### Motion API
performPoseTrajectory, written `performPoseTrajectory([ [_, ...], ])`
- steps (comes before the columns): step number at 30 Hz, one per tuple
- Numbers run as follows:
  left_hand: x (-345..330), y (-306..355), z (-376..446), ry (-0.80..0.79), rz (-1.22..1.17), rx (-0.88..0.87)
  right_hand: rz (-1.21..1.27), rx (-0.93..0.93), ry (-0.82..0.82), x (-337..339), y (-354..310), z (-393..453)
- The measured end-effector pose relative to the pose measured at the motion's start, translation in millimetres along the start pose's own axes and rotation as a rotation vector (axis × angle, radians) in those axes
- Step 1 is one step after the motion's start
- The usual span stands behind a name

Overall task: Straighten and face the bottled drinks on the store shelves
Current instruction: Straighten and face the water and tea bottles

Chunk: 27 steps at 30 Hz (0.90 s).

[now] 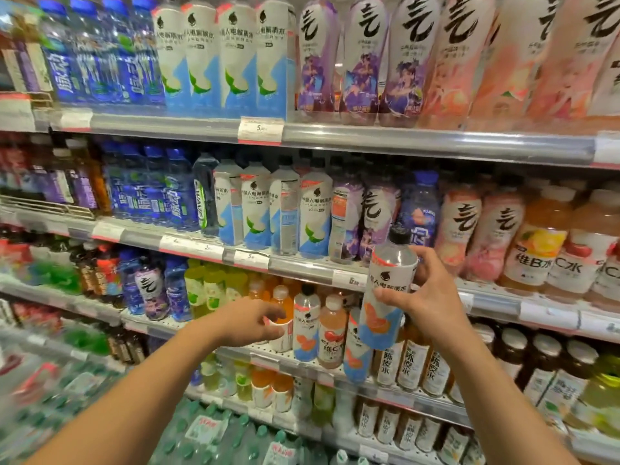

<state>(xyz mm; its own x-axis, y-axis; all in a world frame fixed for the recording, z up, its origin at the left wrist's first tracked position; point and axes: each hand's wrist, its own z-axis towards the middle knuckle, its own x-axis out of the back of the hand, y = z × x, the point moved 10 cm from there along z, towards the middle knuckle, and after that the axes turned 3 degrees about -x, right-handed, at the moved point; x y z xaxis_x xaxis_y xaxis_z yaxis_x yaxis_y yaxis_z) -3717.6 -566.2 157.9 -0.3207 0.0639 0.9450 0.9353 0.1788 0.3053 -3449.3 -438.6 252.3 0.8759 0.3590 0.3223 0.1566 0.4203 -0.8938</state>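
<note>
The right hand (424,297) gripped a black-capped bottle (385,290); the left hand (250,322), fingers loosely curled, held nothing beside it.

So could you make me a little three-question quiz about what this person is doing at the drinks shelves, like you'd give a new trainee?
1. True or false: the right hand grips a black-capped bottle with an orange-and-blue label.
2. The left hand is: A) holding a green bottle, B) reaching toward an orange drink bottle with nothing clearly gripped, C) resting on a price tag.
3. Fill in: a matching bottle on the shelf stands on the ____ side of the held one, in the picture.

Key: 1 true; 2 B; 3 left.
</note>
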Motion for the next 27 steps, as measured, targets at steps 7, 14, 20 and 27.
performPoseTrajectory([
  [7, -39, 37, 51, 0.087, -0.123, -0.179, -0.054, -0.069, 0.033, -8, 25, -12],
  [14, -63, 58, 109, 0.128, -0.082, -0.105, -0.149, -0.135, 0.039, -3, 45, -27],
  [20, -59, 56, 121, 0.293, -0.111, -0.045, -0.249, -0.174, 0.018, -6, 59, -31],
  [27, -63, 49, 100, 0.392, -0.056, -0.121, -0.330, -0.137, -0.039, -26, 63, -35],
])
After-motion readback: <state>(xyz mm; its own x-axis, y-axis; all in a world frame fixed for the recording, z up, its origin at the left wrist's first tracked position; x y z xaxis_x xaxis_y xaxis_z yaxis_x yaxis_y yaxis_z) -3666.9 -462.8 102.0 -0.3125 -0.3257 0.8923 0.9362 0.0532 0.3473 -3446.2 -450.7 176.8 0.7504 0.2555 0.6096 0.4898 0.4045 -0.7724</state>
